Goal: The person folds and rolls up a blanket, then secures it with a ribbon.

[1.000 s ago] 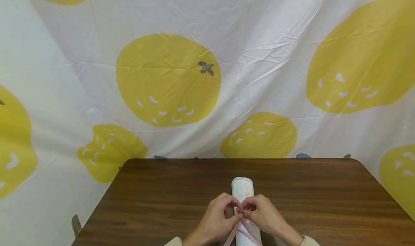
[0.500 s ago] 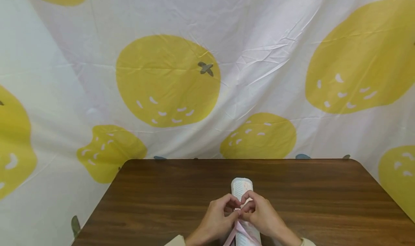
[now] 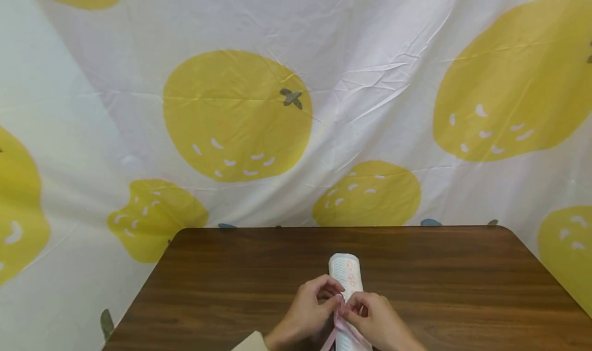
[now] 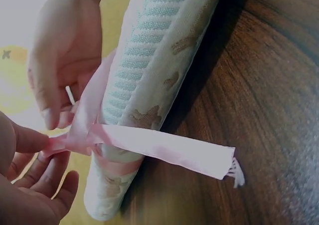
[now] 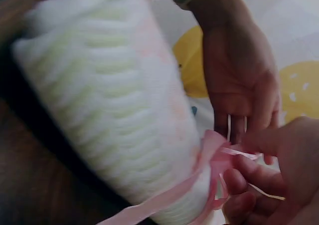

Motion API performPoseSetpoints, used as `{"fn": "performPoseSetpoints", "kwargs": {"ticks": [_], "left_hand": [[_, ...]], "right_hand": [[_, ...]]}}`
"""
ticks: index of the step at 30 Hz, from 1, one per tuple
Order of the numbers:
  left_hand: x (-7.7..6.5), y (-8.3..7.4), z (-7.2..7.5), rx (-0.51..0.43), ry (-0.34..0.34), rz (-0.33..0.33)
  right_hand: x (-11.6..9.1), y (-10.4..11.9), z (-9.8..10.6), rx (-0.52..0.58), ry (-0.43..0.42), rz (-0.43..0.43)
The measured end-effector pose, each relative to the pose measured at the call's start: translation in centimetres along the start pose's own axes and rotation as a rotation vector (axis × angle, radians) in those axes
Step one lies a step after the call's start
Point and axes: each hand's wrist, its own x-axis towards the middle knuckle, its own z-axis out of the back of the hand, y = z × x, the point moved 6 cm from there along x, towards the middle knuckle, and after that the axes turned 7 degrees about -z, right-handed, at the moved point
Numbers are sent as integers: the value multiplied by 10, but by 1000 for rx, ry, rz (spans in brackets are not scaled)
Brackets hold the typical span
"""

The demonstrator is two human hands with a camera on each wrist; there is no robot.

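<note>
A rolled white towel [image 3: 346, 271], with pale chevron stripes and an orange-brown print, lies lengthwise on the wooden table. Pink ribbon [image 4: 162, 147] wraps around it, crossing over itself at the roll's side; one frayed end sticks out in the left wrist view. My left hand [image 3: 307, 307] pinches the ribbon between thumb and forefinger at the crossing, its other fingers curved loosely. From the other side of the roll, my right hand [image 3: 381, 317] pinches the ribbon [image 5: 212, 152] close to the left fingertips. Part of the crossing is hidden behind the fingers.
The dark wooden table [image 3: 240, 269] extends to both sides of the roll and behind it. A white cloth [image 3: 361, 42] printed with yellow fruit hangs behind the table's back edge and along its sides.
My right hand was raised over the roll with its forefinger lifted; it has dropped lower, and more pink ribbon shows between the hands. My left hand stays nearly in place.
</note>
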Motion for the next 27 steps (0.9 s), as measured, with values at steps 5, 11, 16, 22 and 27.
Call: {"fn": "performPoseSetpoints", "kwargs": {"ticks": [5, 11, 16, 22, 27], "left_hand": [[0, 2, -2, -45, 11, 13], [-2, 0, -2, 58, 28, -45], [-5, -2, -5, 186, 69, -158], [-7, -9, -12, 383, 120, -390], [-10, -14, -14, 591, 105, -487]], "right_hand": [[-5, 0, -8, -21, 36, 86], [-7, -3, -1, -33, 2, 49], [-6, -6, 3, -31, 4, 7], [-5, -6, 4, -45, -9, 13], [-5, -7, 7, -27, 12, -16]]}}
